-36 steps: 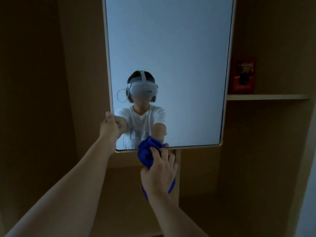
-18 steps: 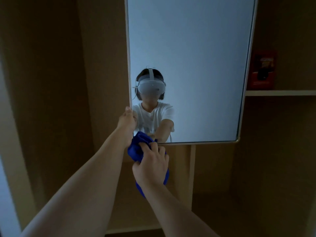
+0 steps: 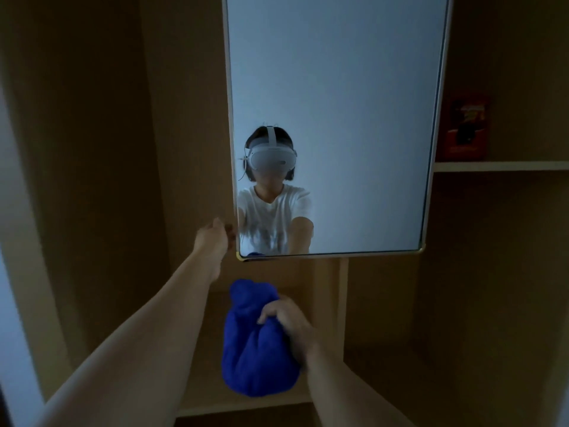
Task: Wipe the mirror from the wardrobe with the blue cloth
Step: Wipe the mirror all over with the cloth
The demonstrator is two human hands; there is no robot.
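A tall mirror (image 3: 338, 103) with a thin pale frame stands upright inside the wooden wardrobe and reflects a person in a white T-shirt wearing a headset. My left hand (image 3: 215, 237) is at the mirror's left edge near its bottom corner, fingers curled against the frame; the hand is blurred. My right hand (image 3: 291, 323) grips the bunched blue cloth (image 3: 255, 359) well below the mirror's bottom edge, not touching the glass. A sliver of the cloth shows reflected at the glass's lower left corner.
A red box (image 3: 465, 127) stands on a wooden shelf (image 3: 498, 165) to the right of the mirror. Wooden wardrobe panels (image 3: 92, 149) close in on the left and behind. A vertical divider (image 3: 343, 303) runs down under the mirror.
My right hand has dropped with the blue cloth from the mirror's bottom edge to well below it. My left hand stays at the left edge. The mirror now sits further right in view.
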